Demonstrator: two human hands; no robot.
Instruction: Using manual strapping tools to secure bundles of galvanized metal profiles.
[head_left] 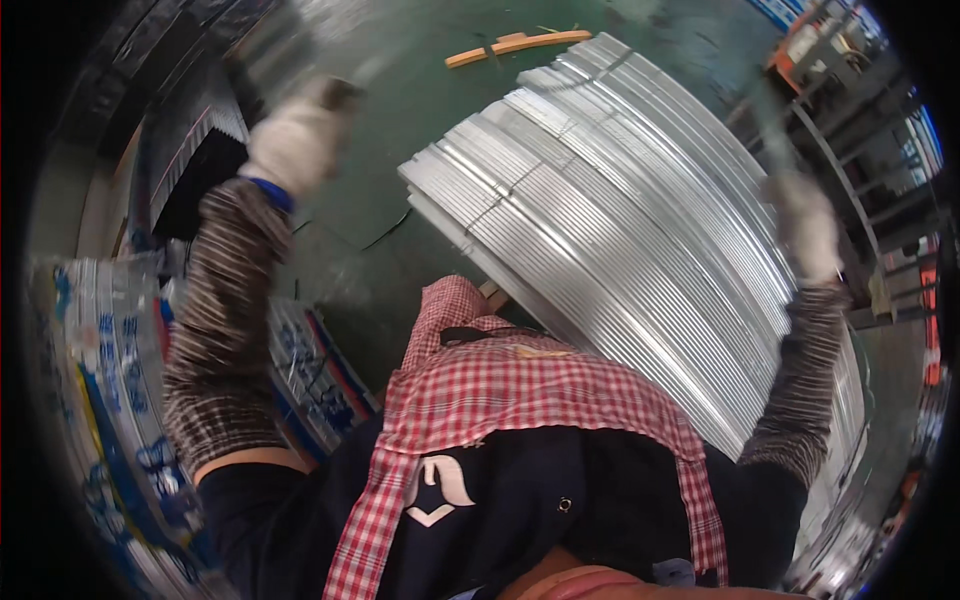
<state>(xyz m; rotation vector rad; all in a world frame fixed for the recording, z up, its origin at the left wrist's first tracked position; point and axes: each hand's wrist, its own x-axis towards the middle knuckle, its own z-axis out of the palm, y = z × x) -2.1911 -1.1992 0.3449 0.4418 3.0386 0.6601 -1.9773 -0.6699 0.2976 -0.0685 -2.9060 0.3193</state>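
My left hand [298, 142], in a whitish work glove, is raised at the upper left over the green floor. Motion smears its fingers, and a dark patch shows at their tips; whether that is a held thing I cannot make out. On the other side, my gloved right hand [806, 225] is beside the right edge of a big stack of silvery ribbed metal profiles [620, 240]. It is blurred too, with a faint pale streak above it, so its grip is unclear. Thin ties [510, 195] run across the stack, which lies in front of me and to the right.
A curved-looking orange wooden strip [520, 45] lies on the floor [370, 130] beyond the stack. Plastic-wrapped long packages [115, 350] with blue print fill the left side. Dark profiles [195, 175] stand behind my left forearm. A metal rack [840, 165] is at the far right.
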